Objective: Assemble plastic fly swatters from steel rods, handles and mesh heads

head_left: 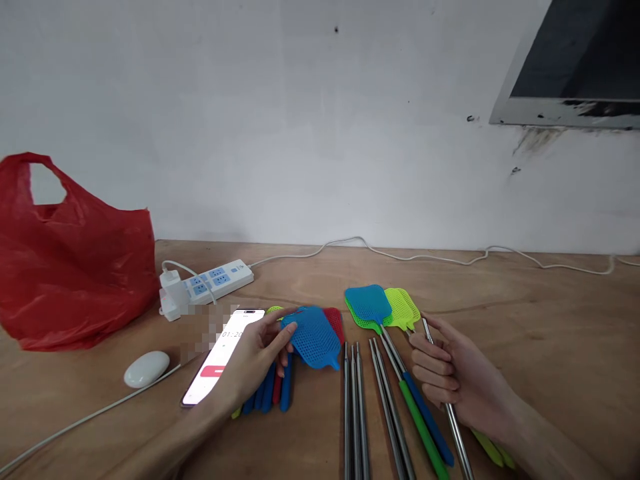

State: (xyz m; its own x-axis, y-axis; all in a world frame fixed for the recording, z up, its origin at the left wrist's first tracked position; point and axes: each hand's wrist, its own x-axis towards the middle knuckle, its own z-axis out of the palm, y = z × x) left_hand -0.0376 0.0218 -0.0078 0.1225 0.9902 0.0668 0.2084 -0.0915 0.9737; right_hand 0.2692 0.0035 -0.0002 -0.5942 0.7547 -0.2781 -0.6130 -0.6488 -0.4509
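My left hand (257, 360) pinches the edge of a blue fly swatter head (313, 337), which lies on a pile of loose heads, one red (334, 319), and coloured handle grips (273, 390). A metal rod (447, 400) runs through the curled fingers of my right hand (450, 377). Just left of that hand lie assembled fly swatters (380, 310) with blue and green heads. Several bare metal rods (356, 407) lie between the two hands.
A phone (220, 363) showing a timer lies under my left wrist. A white mouse (147, 369), a white power strip (210, 281) with a cable along the wall, and a red plastic bag (70, 267) sit at the left. A dark screen (575, 67) hangs top right.
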